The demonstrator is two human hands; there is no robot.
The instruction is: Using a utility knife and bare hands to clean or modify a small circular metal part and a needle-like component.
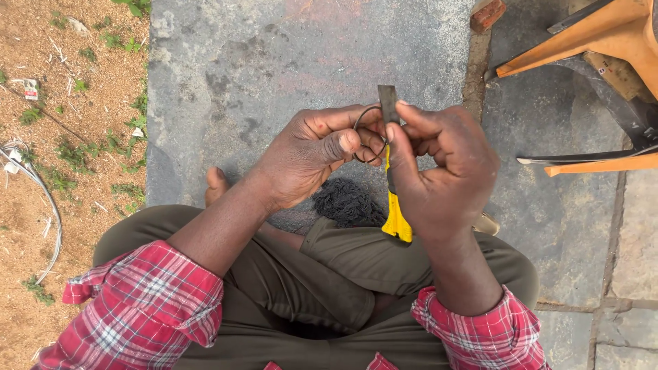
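My right hand [439, 171] grips a yellow-handled utility knife [395, 212], its dark blade [388, 103] pointing up above my fingers. Close beside it, my left hand [308, 154] pinches a thin dark loop of cable [363, 120] against the blade. Both hands are raised above my crossed legs in olive trousers [343, 267]. A dark bundle of stripped strands [346, 202] lies on the stone in front of my legs.
I sit on grey stone slabs [274, 62]. Bare earth with sparse grass and a grey cable [48, 205] lie to the left. Orange chair legs [596, 34] and a brick piece [486, 14] stand at the upper right.
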